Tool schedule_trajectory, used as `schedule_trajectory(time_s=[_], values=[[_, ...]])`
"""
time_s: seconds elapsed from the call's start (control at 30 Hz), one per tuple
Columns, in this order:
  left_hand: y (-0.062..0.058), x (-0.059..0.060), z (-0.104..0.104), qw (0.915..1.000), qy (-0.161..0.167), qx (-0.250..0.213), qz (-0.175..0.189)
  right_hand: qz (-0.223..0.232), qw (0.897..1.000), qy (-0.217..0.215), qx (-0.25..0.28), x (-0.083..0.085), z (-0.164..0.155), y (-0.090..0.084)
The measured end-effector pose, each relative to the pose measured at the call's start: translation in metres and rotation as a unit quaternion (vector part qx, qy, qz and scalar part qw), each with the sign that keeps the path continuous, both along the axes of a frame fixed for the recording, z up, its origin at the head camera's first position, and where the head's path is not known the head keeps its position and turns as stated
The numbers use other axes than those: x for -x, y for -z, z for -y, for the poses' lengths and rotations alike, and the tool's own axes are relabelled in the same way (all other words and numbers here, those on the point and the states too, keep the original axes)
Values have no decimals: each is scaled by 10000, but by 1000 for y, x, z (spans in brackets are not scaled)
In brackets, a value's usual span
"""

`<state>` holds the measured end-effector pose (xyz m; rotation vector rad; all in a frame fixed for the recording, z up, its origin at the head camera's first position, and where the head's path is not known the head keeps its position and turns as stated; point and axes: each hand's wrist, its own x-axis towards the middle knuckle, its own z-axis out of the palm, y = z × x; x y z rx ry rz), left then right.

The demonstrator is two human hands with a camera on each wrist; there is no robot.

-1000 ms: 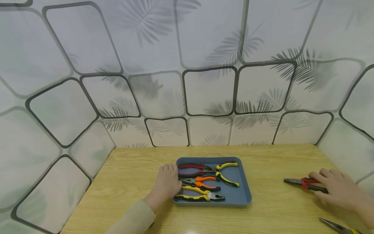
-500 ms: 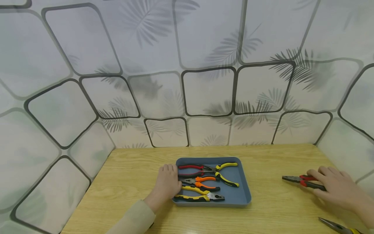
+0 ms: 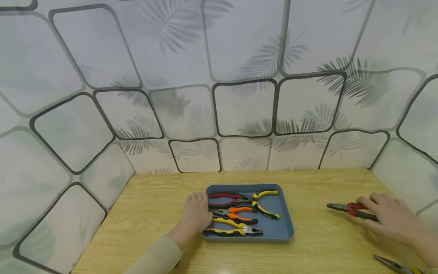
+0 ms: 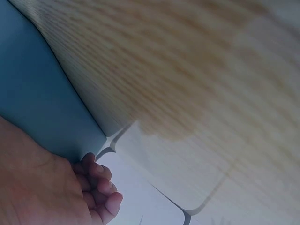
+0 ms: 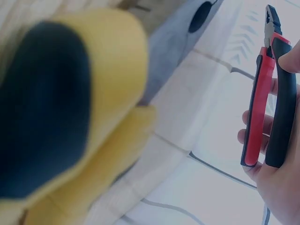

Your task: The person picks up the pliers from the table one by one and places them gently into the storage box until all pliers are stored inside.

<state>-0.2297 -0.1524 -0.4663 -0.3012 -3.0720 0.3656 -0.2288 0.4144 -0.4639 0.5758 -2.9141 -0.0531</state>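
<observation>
Pale leaf-print walls behind, a wooden tabletop below. At about three o'clock of the blue tray, well apart from it, red-and-black pliers held in the right hand, fingers curled round the handles, steel nose pointing toward nine o'clock. Left hand resting on the tray's nine o'clock edge, fingers fairly straight, gripping nothing. Already in the tray: red pliers, yellow-and-black pliers, orange pliers, yellow pliers. Yellow-handled long-nose pliers lying at five o'clock near the table's edge. Likely risks: a slip from a loose hold, handles springing apart, nose catching the rim, tray skidding without the steadying hand.
</observation>
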Motion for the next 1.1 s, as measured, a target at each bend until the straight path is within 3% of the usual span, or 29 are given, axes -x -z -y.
schedule_trajectory(time_s=[0.23, 0.5, 1.1], values=[[1, 1, 0, 10000, 0, 56, 16, -54, 9999, -92, 9, -2, 6, -5], [2, 2, 0, 10000, 7, 87, -12, -475, 9982, -360, 12, 1, 12, -6], [4, 3, 0, 10000, -27, 65, 26, -455, 9971, -598, 82, 3, 30, -9]])
